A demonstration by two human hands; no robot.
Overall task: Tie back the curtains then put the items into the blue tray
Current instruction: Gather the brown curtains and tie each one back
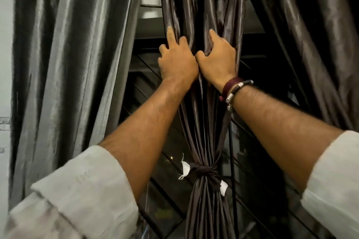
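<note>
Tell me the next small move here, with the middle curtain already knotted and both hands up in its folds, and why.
Probably let go of the middle curtain and reach for the left curtain. The tie is already knotted round the middle curtain's gathered folds, while the left hand and right hand only grip folds above it. The left curtain hangs loose, with no tie in view.

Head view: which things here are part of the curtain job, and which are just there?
Part of the job:
- middle curtain, gathered
- dark tie knotted round it
- left hand and right hand, both gripping its folds
- left curtain and right curtain, hanging untied

Just there:
- window behind
- black cable beside the tied curtain
- bracelets on the right wrist

The blue tray is not in view.
</note>
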